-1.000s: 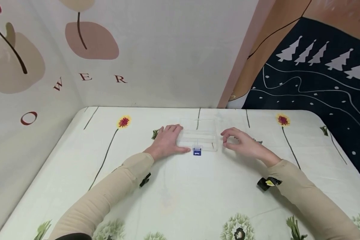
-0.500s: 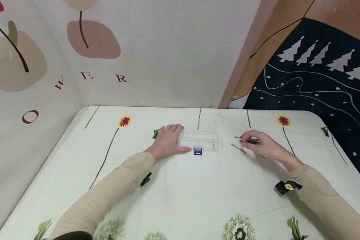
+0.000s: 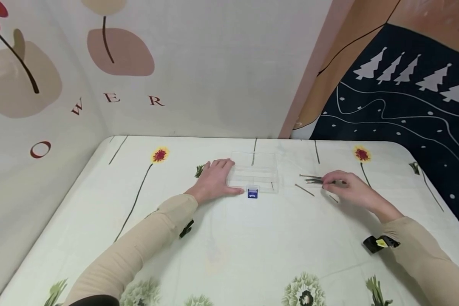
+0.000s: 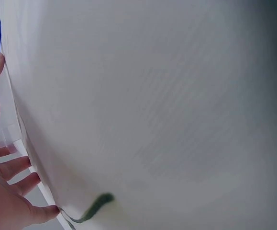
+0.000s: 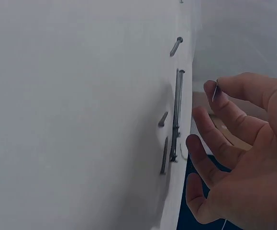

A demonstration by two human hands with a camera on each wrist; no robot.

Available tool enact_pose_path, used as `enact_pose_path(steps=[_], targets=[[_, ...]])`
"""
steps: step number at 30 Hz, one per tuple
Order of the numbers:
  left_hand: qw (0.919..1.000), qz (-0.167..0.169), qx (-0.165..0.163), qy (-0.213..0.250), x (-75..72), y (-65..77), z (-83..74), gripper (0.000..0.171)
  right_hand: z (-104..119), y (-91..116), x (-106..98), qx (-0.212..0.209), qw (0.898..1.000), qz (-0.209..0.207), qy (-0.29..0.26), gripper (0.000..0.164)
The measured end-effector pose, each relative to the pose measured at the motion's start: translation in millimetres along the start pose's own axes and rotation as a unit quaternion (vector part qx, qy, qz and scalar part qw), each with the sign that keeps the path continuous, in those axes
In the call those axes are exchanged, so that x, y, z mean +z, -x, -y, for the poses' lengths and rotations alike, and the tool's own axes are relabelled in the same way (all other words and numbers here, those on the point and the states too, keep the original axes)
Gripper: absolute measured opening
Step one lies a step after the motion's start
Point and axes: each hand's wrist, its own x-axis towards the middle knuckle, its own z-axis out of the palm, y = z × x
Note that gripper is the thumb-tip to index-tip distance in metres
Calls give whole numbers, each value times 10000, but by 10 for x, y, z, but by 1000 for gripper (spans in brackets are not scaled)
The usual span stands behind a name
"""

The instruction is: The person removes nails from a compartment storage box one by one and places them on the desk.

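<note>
A clear plastic compartment box (image 3: 254, 173) with its lid raised at the back stands mid-table, a blue latch (image 3: 252, 194) at its front. One small nail (image 3: 272, 185) shows in its front right part. My left hand (image 3: 213, 180) rests at the box's left side, fingers spread and fairly straight, thumb by the front edge near the latch. To the right, my right hand (image 3: 348, 187) hovers beside a loose pile of nails (image 3: 313, 180). In the right wrist view its thumb and forefinger pinch a short thin nail (image 5: 215, 91); the other fingers are loosely bent.
A single nail (image 3: 304, 190) lies apart, left of the pile, and a shorter nail (image 3: 333, 198) lies below the right hand. The flower-print tablecloth (image 3: 229, 246) covers the table. A pale wall cloth (image 3: 214, 68) hangs behind its back edge.
My right hand has drawn away from the box's right side, passed over the nails, and moved further right, uncovering more of the pile. My left hand and the box have stayed put.
</note>
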Motion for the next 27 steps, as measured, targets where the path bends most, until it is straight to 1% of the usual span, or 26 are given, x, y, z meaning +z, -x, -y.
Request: enact_pose_path(steps=[4, 9, 12, 19, 23, 27], targets=[[10000, -19, -8, 19, 1, 0, 5, 94, -58, 58, -27, 69, 9999, -48, 78, 18], [10000, 39, -59, 26, 11, -7, 18, 95, -136, 107, -49, 249, 9994, -49, 219, 21], [10000, 61, -52, 30, 13, -11, 20, 96, -175, 129, -70, 316, 9991, -120, 266, 22], [10000, 36, -40, 30, -1, 2, 23, 95, -161, 124, -95, 414, 9981, -329, 327, 25], [10000, 30, -34, 47, -4, 1, 20, 96, -111, 98, -70, 337, 9983, -390, 290, 24], [10000, 64, 3, 29, 5, -9, 15, 96, -55, 50, -8, 157, 9990, -403, 142, 21]])
